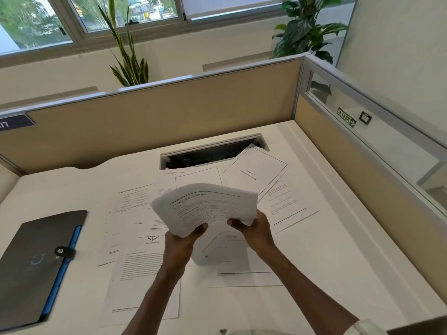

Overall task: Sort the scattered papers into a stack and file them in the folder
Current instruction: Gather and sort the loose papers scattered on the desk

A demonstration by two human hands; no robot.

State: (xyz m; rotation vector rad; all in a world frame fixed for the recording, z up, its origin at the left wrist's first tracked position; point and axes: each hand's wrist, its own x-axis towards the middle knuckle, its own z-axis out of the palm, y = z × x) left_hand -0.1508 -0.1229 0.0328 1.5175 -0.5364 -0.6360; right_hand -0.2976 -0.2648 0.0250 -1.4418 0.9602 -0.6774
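Note:
A thick stack of printed papers [208, 206] is held up above the white desk [314, 274], its top bowed toward me. My left hand [181, 240] grips the stack's lower left edge and my right hand [254, 228] grips its lower right edge. Several loose sheets lie scattered flat on the desk beneath and around it, such as a text page [142, 281] near me and a bordered page [256, 175] farther back. The dark grey folder [36, 267] with a blue spine edge and a snap strap lies shut at the left of the desk.
Tan cubicle partitions [169, 122] wall the desk at the back and right. An open cable slot [210, 153] sits in the desk behind the papers. Plants [130, 66] and windows stand beyond the partition.

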